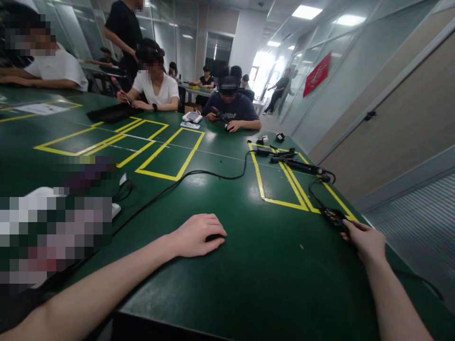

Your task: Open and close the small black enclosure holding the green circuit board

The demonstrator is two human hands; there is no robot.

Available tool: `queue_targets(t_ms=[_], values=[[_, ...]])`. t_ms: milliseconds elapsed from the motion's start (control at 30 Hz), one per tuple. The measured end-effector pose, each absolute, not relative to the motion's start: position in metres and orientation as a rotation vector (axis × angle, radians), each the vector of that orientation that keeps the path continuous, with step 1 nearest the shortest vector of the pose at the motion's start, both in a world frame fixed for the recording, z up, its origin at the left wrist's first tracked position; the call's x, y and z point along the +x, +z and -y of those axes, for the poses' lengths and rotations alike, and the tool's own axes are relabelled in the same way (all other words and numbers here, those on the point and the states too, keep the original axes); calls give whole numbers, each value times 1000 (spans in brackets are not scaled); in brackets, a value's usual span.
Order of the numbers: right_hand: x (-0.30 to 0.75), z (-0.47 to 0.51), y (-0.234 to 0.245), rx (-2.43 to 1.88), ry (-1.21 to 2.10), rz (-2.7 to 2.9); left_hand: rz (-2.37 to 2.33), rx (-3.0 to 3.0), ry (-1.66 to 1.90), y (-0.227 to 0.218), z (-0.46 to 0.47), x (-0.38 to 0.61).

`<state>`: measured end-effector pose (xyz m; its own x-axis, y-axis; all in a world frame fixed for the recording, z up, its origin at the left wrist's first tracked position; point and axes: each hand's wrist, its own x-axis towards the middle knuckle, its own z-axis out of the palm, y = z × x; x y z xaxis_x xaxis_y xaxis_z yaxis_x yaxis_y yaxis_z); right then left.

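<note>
My left hand [199, 235] rests on the green table [249, 274], palm down. Its fingers are slightly curved, the thumb stands apart from them, and no object shows in it. At the table's right edge, my right hand [366, 239] is closed on the near end of a small black corded device [333, 217] with coloured details on top; its exact kind is hard to make out. A black cable runs from this device toward a long black rod-shaped tool [302, 166] lying farther back, across yellow tape lines [284, 204].
A long black cable [199, 171] crosses the table from the left to the tool. Small black parts [280, 137] lie at the far right. Across the table sit several people, one in a dark shirt [231, 111] handling a tool. A white handheld device [192, 117] lies nearby.
</note>
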<state>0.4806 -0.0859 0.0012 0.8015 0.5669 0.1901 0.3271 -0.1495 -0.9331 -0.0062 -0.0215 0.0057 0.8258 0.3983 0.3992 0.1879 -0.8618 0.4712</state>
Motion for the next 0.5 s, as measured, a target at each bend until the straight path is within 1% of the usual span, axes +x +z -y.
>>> queue_targets(t_ms=[133,300,500], values=[[474,87,7,-1935,196,562,-442,2585,693,6,21,-7],[470,87,17,-2150,8,771,-446,2578,685,8,22,-6],[477,88,16,-2149,-55,838,-451,2565,686,9,22,-7]])
